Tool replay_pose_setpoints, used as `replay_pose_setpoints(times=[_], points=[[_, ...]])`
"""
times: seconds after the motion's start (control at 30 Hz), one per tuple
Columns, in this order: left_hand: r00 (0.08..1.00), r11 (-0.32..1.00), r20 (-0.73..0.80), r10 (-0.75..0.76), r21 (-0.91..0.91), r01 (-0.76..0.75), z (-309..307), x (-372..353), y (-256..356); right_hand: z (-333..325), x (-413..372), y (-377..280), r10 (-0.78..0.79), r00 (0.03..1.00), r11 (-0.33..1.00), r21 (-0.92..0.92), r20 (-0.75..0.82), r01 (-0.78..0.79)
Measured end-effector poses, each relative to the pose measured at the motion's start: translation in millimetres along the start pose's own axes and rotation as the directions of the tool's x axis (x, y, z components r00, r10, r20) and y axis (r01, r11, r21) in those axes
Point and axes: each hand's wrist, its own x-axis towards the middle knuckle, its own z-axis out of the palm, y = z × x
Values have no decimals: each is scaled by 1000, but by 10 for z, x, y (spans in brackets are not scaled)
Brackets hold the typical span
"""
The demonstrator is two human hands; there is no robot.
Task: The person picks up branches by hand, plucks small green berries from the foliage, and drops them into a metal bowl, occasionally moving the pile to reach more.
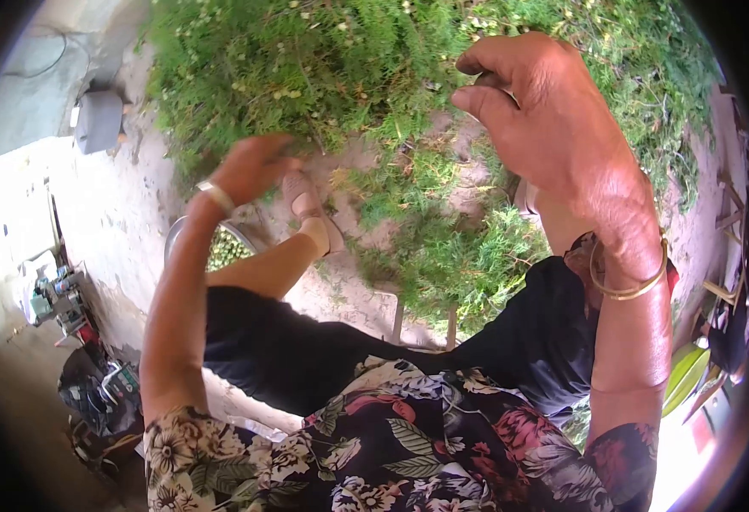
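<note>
My right hand is raised high over the green leafy branches, its wrist bent. Its thumb and index finger are curved towards each other with a gap between the tips, and nothing shows in it. A gold-coloured bangle circles that wrist. My left hand is smeared by motion beside my left shoe, near the lower edge of the branches; what its fingers hold, if anything, is too blurred to tell. Partly hidden behind my left forearm stands a metal bowl with small green pieces inside.
Loose green sprigs lie on the ground between my feet. Below them show the legs of a low seat or frame. A grey object is at the upper left, assorted items at the lower left, and wooden pieces at the right.
</note>
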Motion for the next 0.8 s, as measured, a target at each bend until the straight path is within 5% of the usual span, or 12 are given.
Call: replay_pose_setpoints(times=[0.17,0.27,0.33,0.4,0.43,0.47,0.53,0.6,0.63,0.67,0.73,0.8], points=[[978,985,201,-51,172,16,1599,1174,-188,-287,-74,-254,196,980,962,202,-39,-184],[890,889,-11,-455,-64,454,3108,1430,-504,-248,-113,-114,196,974,965,197,-111,-172],[742,732,-31,-670,-193,653,3195,1134,489,-187,-133,-11,182,968,970,196,-174,-148],[944,942,193,-269,258,215,4090,944,952,-103,-173,53,160,960,972,207,-231,-112],[993,996,-83,90,34,-87,4647,690,1179,-49,-204,119,99,969,986,157,-228,-64],[912,976,362,194,-166,-141,4026,478,1627,-61,-206,103,91,970,986,158,-226,-56],[646,879,597,477,-302,-370,3251,478,1880,-95,-231,57,118,981,972,222,-155,-82],[822,917,487,295,-385,-102,3534,899,1736,-115,-260,85,119,977,973,216,-178,-80],[951,933,225,212,-338,-128,3538,1123,1575,-152,-255,92,153,965,974,200,-212,-111],[989,949,-71,126,-281,-141,3474,1363,1375,-201,-231,85,180,951,974,184,-252,-136],[973,985,-231,16,169,24,3280,1823,935,-280,-238,4,308,924,940,225,-227,-258],[986,985,-162,-30,165,57,3220,1773,872,-285,-268,97,269,950,939,262,-159,-222]])
